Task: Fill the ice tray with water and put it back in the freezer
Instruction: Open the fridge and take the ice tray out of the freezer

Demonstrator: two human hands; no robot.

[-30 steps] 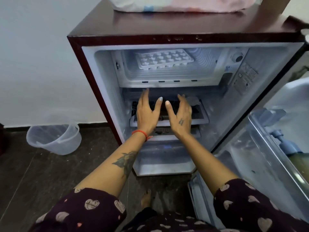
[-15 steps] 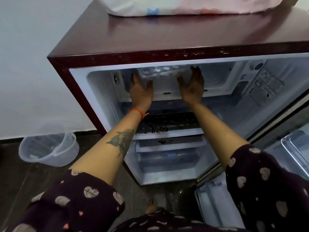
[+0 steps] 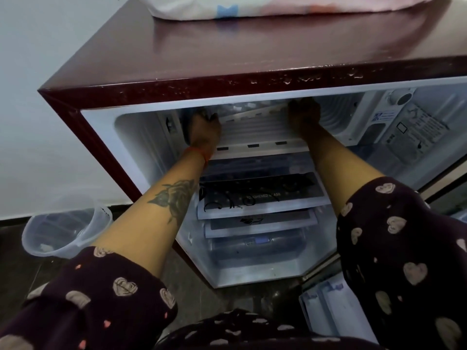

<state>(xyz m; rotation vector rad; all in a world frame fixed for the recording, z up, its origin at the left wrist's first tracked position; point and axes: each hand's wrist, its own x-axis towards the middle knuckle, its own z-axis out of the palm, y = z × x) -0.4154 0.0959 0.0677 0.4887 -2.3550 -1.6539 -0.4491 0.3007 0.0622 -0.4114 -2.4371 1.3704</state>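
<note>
The white ice tray [image 3: 250, 109] lies in the freezer compartment [image 3: 255, 133] at the top of the open maroon fridge [image 3: 227, 51]. Only its near edge shows under the fridge's top rim. My left hand [image 3: 204, 130] holds the tray's left end with curled fingers. At the tray's right end is my right hand [image 3: 304, 117], its fingertips hidden in the shadow under the rim. Both forearms reach up into the freezer.
A clear plastic jug [image 3: 65, 231] stands on the dark floor at the left by the white wall. Glass shelves [image 3: 260, 195] and a crisper drawer [image 3: 255, 251] sit below the freezer. The open door's shelf [image 3: 328, 304] is at lower right. A pale cloth bundle [image 3: 278, 6] lies on the fridge top.
Both hands rose from the glass shelf into the freezer and closed on the tray's two ends. The view moved closer and higher, so the fridge's rim now hides most of the tray.
</note>
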